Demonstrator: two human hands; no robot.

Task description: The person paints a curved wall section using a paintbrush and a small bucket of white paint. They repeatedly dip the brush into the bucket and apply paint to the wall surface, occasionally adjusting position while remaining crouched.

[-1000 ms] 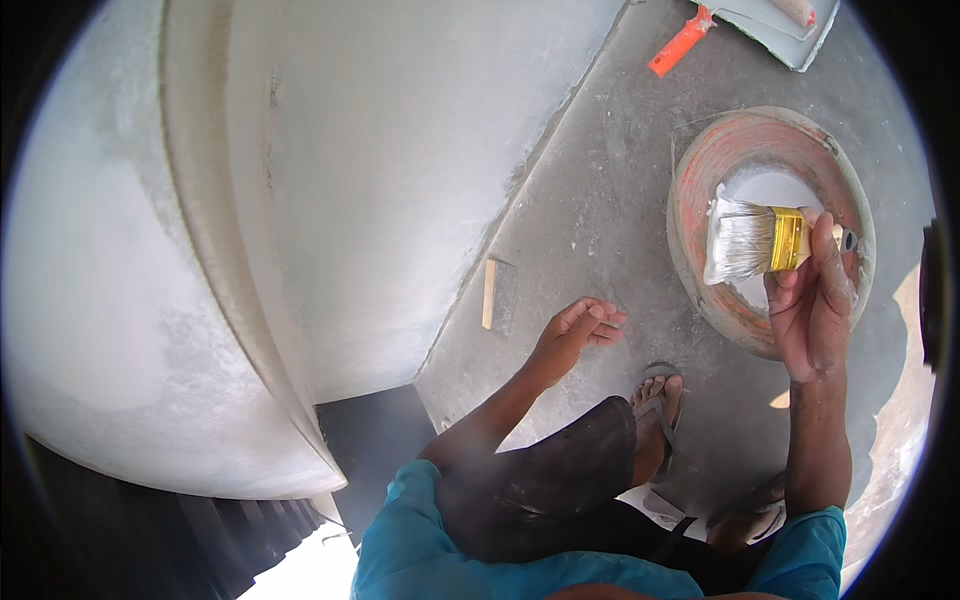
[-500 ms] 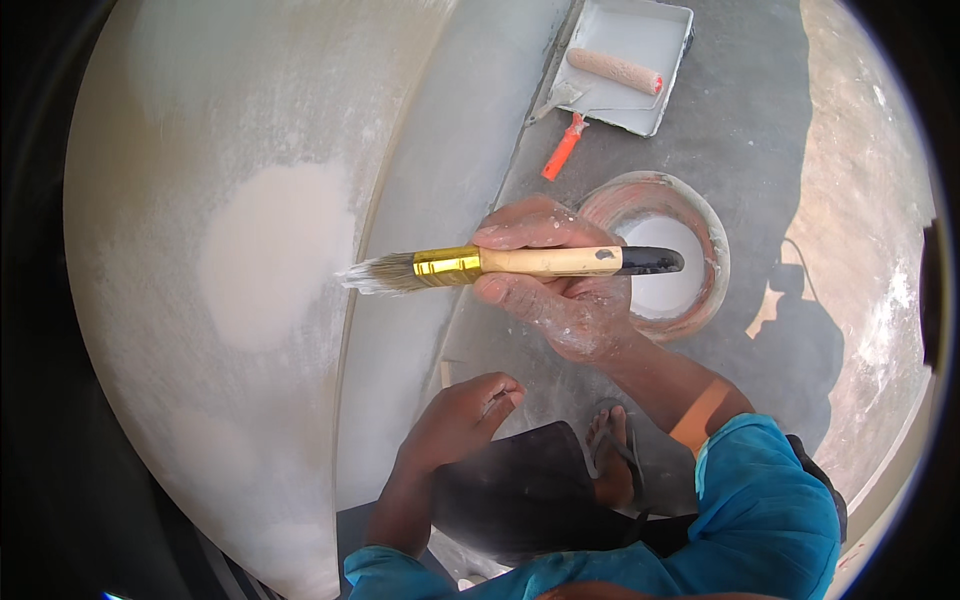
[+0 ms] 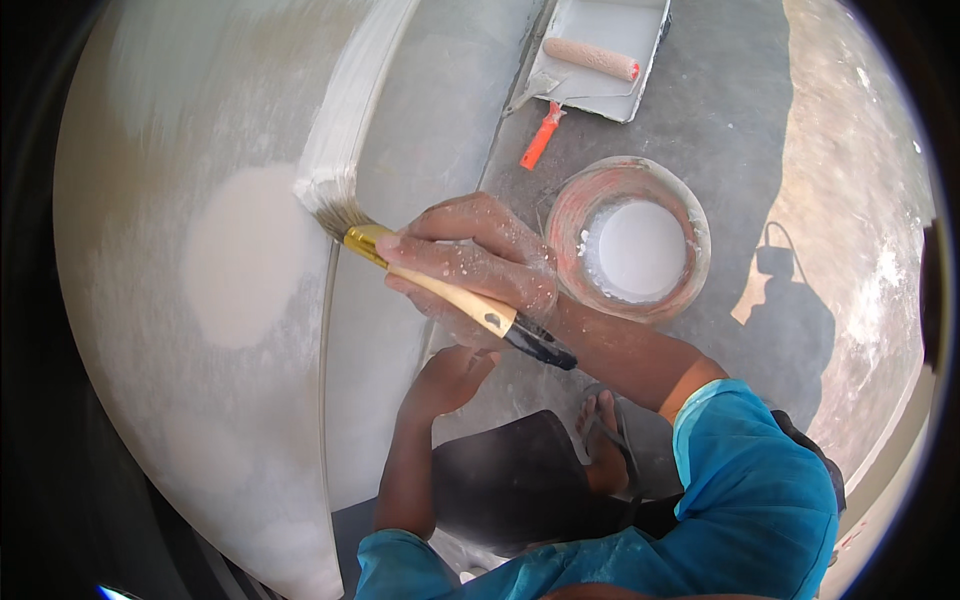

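A paintbrush (image 3: 450, 295) with a pale wooden handle, black end and gold ferrule is gripped in my right hand (image 3: 480, 250). Its bristles press against the wall (image 3: 140, 330), splayed and bent along the wall's right-hand edge. From the bristles a fresh white streak (image 3: 350, 100) runs up along that edge. My left hand (image 3: 450, 380) is lower, near my knee, fingers curled in and partly covered by the right hand; nothing shows in it. A round bucket (image 3: 690, 220) with white paint (image 3: 643, 250) inside stands on the floor, right of my right hand.
Farther off lies a paint tray (image 3: 600, 100) holding a roller (image 3: 590, 58) with an orange handle (image 3: 542, 135) and a smaller brush (image 3: 535, 88). A smooth grey band (image 3: 390, 400) runs between wall and floor. My sandalled foot (image 3: 605, 440) is below the bucket.
My right hand has moved left and tilted the brush, bringing its bristles from beside the edge onto the wall. A white streak now shows there. My left hand has risen slightly.
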